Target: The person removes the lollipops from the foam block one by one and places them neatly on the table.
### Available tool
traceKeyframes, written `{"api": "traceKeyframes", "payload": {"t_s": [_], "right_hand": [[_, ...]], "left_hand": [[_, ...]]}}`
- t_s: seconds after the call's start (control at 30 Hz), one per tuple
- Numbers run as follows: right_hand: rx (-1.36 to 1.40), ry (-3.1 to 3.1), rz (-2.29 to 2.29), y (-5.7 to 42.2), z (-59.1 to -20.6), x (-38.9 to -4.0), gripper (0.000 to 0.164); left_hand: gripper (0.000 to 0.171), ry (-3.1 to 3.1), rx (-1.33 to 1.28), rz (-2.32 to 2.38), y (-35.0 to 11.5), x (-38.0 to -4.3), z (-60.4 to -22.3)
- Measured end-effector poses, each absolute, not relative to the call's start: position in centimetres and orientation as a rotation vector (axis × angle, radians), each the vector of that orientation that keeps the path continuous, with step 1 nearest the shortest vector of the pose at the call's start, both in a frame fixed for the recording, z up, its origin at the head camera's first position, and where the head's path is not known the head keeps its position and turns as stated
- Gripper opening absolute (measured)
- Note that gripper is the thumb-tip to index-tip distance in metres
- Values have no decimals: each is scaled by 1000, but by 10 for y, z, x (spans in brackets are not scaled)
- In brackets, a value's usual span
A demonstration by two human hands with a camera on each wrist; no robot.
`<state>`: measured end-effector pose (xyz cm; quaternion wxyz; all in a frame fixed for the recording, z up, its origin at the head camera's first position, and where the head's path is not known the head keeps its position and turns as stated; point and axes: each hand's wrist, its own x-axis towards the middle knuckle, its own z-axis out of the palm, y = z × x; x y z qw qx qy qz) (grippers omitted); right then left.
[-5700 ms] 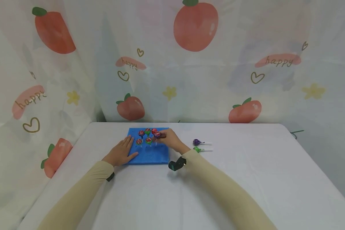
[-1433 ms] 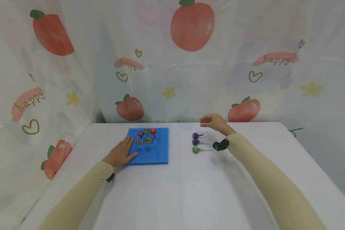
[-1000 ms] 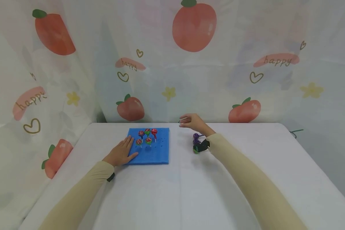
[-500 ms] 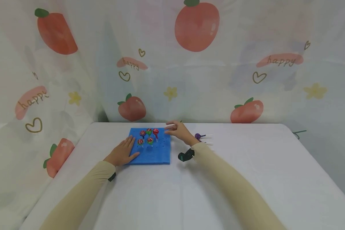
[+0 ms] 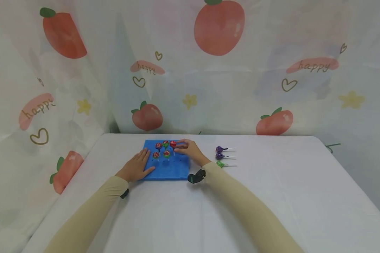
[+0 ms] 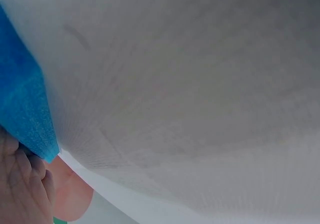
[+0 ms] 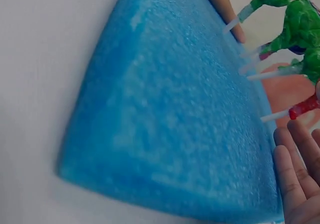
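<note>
A blue foam board (image 5: 166,172) holds several wrapped lollipops upright on their sticks. My left hand (image 5: 134,167) rests flat on its left edge, fingers stretched; in the left wrist view, the hand (image 6: 22,189) lies against the blue edge. My right hand (image 5: 191,151) is at the red lollipop (image 5: 172,143) in the back row, with fingertips right beside its head. Seen from the right wrist, the fingers (image 7: 285,159) are spread and fairly straight below the red wrapper (image 7: 305,106). Its head is out of that frame. The lollipop's stick stands in the board.
Right of the board, two purple lollipops (image 5: 219,149) and a green lollipop (image 5: 220,164) lie in a column on the white table (image 5: 256,196), sticks pointing right. A printed curtain (image 5: 228,88) hangs behind the table.
After holding a purple-wrapped lollipop at the board, my right hand went to the right, where another purple one now lies, then came back left to the red lollipop. My left hand has stayed put.
</note>
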<state>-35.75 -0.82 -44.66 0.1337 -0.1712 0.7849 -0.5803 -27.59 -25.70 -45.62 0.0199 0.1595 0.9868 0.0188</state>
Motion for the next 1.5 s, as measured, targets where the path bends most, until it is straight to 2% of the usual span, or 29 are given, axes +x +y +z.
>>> {"api": "traceKeyframes", "payload": {"t_s": [0.23,0.57,0.9,1.5], "right_hand": [[-447,2350,-1601,-18,-450,-358,42],[-480,2412,-1602,-22,-448,-355,29],[-462,2350,-1705,-20,-451,-354,23],[-543,2245,-1763,3,-421,-347,29]], "left_hand": [[79,3055,495,52,-257,-277,-455],[79,3062,513,41,-257,-279,-456],[80,3056,505,69,-256,-278,-458],[79,3056,505,57,-257,-276,-454]]}}
